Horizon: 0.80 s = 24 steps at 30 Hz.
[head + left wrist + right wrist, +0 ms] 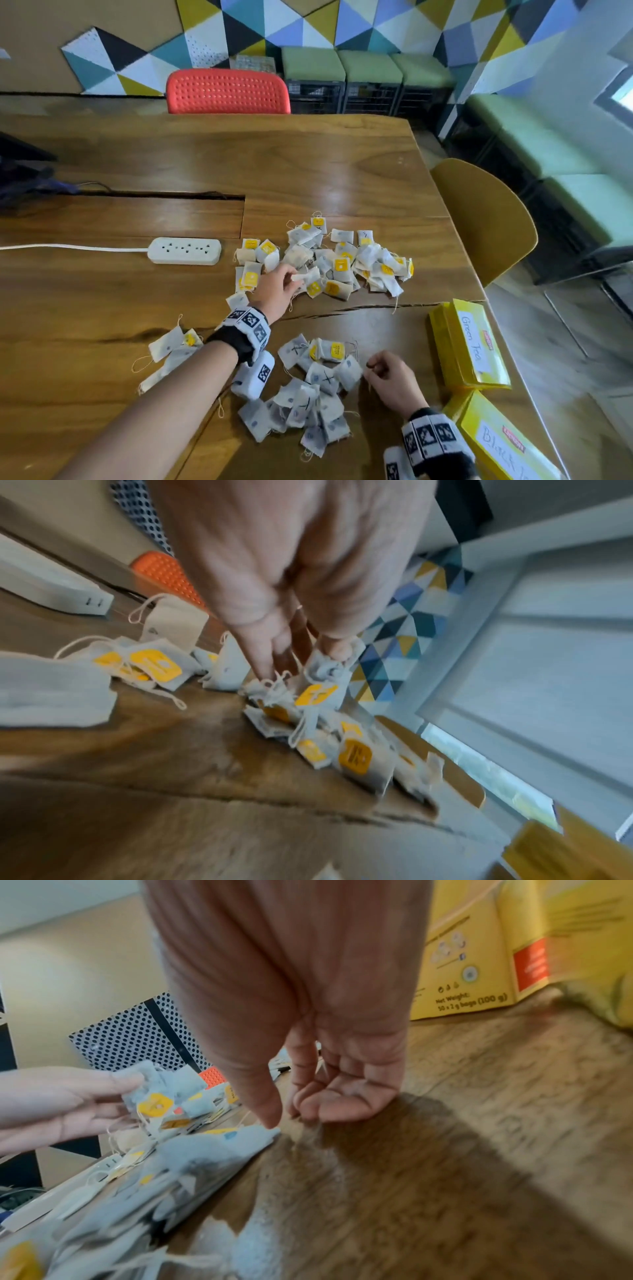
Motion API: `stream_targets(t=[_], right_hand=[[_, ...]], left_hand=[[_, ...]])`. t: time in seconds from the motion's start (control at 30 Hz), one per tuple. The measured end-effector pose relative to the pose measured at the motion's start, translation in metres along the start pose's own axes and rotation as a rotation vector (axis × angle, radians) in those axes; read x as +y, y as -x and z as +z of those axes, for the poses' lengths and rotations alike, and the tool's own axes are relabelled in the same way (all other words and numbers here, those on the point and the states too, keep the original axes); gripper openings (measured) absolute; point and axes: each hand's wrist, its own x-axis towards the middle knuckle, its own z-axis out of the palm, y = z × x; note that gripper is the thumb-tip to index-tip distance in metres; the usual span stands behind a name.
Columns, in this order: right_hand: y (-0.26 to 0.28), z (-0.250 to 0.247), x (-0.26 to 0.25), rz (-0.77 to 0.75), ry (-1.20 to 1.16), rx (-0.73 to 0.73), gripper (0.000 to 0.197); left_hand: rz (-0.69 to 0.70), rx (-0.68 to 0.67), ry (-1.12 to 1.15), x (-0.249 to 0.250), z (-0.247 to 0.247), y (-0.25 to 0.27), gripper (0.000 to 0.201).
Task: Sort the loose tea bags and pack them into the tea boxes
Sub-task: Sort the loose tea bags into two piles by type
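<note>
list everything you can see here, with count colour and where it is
table: one, brown wood, under everything
tea bags, far pile: many, white with yellow tags, centre
tea bags, near pile: many, white with dark marks, front centre
tea bags, left pile: several, white, front left
Green Tea box: one, yellow, right edge
Black Tea box: one, yellow, front right corner
power strip: one, white, left of the far pile
chairs: red across the table, yellow at right
left hand: pinches one tea bag at the far pile
right hand: beside the near pile, grip unclear
</note>
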Motion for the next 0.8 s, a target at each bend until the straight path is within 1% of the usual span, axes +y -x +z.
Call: stream_targets(t=[0.1,0.23,0.33,0.4,0.43,0.5,0.57,0.67,0.7,0.77,0.8], right_hand=[[-0.002,0.001,0.0,0.0,0.016,0.0,0.011],[-0.004,-0.001,-0.005,0.028,0.027,-0.033,0.011],[-0.007,-0.013,-0.021,0.021,0.005,-0.002,0.007],[-0.007,-0.024,-0.047,-0.035,-0.069,0.053,0.009],[-0.005,-0.03,-0.064,-0.079,-0.136,0.052,0.013],[-0.004,-0.04,-0.1,-0.179,-0.324,-0.014,0.019],[-0.006,-0.043,-0.127,-0.245,-0.436,-0.061,0.018],[-0.011,-0.039,-0.143,-0.256,-0.456,0.014,0.008],[-0.012,-0.038,-0.143,-0.262,-0.462,0.018,0.01],[-0.011,-0.037,-0.145,-0.259,-0.517,-0.032,0.015],[-0.009,-0.038,-0.146,-0.25,-0.555,-0.062,0.015]], left_hand=[[-0.11,0.066,0.236,0.007,-0.007,0.002,0.023],[-0.256,0.018,0.595,0.014,-0.015,0.009,0.017],[-0.338,0.009,0.712,0.017,-0.019,0.015,0.022],[-0.31,0.001,0.685,0.021,-0.02,0.022,0.023],[-0.282,-0.005,0.657,0.024,-0.02,0.026,0.023],[-0.238,-0.016,0.635,0.029,-0.017,0.034,0.025],[-0.224,-0.032,0.677,0.037,-0.016,0.043,0.025],[-0.274,-0.113,0.828,0.044,-0.021,0.054,0.031],[-0.274,-0.143,0.867,0.046,-0.024,0.059,0.035],[-0.245,-0.17,0.868,0.044,-0.029,0.066,0.041],[-0.231,-0.165,0.847,0.039,-0.031,0.068,0.041]])
